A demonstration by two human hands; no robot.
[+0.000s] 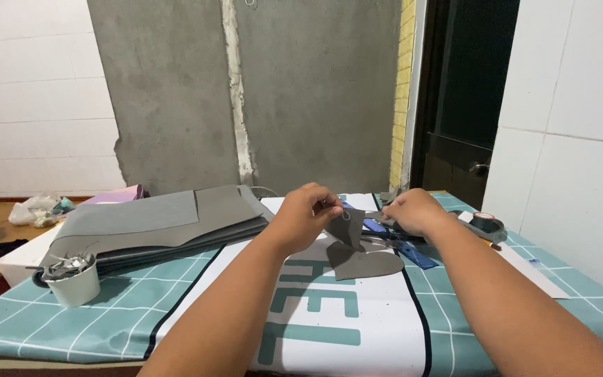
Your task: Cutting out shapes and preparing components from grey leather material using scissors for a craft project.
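On the table (50, 328), covered with a teal checked cloth, both hands work close together near the far edge. The left hand (305, 213) pinches a small grey cut piece (348, 229) between thumb and fingers and holds it upright, lifted a little. Under it lies another grey shaped piece (364, 265), flat on the white part of the cloth. The right hand (413, 211) is closed over some dark and blue tools (406, 250); what exactly it grips I cannot tell. At the left lies a stack of grey sheets (155, 223), and a white cup (72, 283) with metal bits stands near it. A roll of tape (485, 223) sits at the right.
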